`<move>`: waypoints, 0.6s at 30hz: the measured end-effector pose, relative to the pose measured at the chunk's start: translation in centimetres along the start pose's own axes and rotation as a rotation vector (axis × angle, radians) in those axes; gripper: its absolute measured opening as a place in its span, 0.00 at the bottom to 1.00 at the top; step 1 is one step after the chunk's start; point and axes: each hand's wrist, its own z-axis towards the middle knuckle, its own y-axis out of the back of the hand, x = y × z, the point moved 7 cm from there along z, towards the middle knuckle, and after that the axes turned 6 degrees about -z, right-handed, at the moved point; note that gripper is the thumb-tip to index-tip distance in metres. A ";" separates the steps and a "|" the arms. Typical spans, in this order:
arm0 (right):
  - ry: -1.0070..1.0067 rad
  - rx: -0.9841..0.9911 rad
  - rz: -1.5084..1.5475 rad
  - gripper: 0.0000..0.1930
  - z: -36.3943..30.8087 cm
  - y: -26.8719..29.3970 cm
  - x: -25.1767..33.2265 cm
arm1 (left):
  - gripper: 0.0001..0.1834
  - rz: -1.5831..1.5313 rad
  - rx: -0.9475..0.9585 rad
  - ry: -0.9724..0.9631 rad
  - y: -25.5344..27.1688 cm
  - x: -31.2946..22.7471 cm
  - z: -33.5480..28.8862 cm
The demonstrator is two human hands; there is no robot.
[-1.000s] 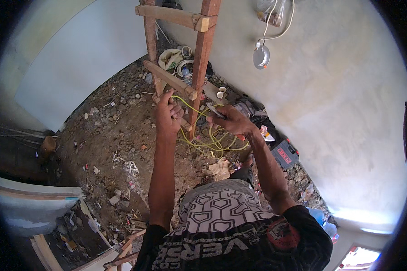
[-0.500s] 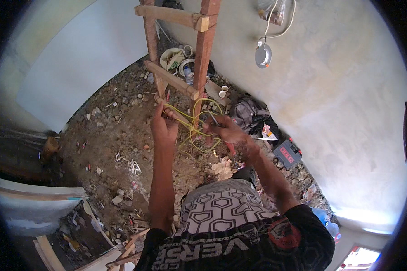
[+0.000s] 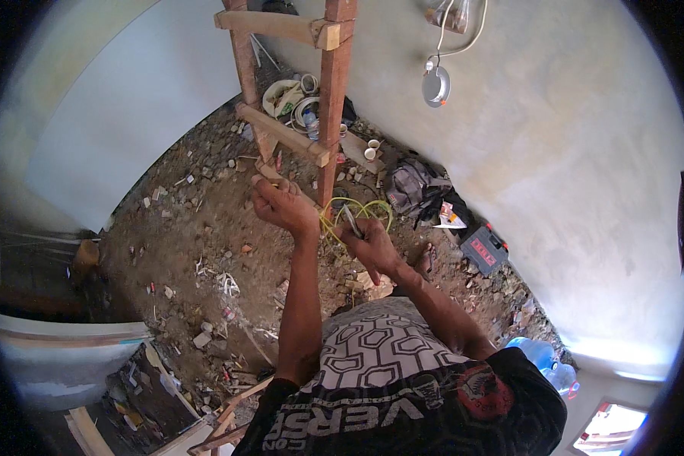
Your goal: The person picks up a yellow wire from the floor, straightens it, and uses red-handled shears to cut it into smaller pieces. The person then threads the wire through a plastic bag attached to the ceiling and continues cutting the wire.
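My left hand (image 3: 287, 207) is raised in front of the ladder, fingers curled together; whatever lies in them is hidden. To its right, my right hand (image 3: 371, 245) is closed around a slim metallic tool (image 3: 350, 218), whose kind I cannot make out. Loose loops of thin yellow-green electrical wire (image 3: 378, 203) stick up beside the right hand's fingers and pass between it and my left wrist. Part of the wire is hidden behind my hands. The wooden ladder (image 3: 336, 99) stands just beyond both hands.
Rubble covers the dirt floor (image 3: 197, 251). A grey backpack (image 3: 412, 186) and a dark tool case (image 3: 485, 249) lie along the right wall. A round lamp (image 3: 436, 87) hangs there by its cable. Behind the ladder are a sack (image 3: 280, 97) and a water bottle (image 3: 310, 125). Large blue bottles (image 3: 536, 353) stand lower right.
My left hand has turned and its forearm has swung right. My right hand has come slightly lower. The wire loops have shifted and look smaller, and the stretch between my hands shows less.
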 end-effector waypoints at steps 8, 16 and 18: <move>0.039 0.170 0.038 0.19 -0.8 1.2 1.3 | 0.20 -0.051 0.153 0.203 0.1 0.5 1.5; -0.041 0.008 0.066 0.16 -0.4 2.9 -1.2 | 0.16 0.033 0.462 0.389 -2.1 -0.8 -3.8; -0.052 0.043 0.068 0.16 -0.5 2.6 -0.5 | 0.17 -0.078 0.458 0.401 -2.2 -0.5 -3.7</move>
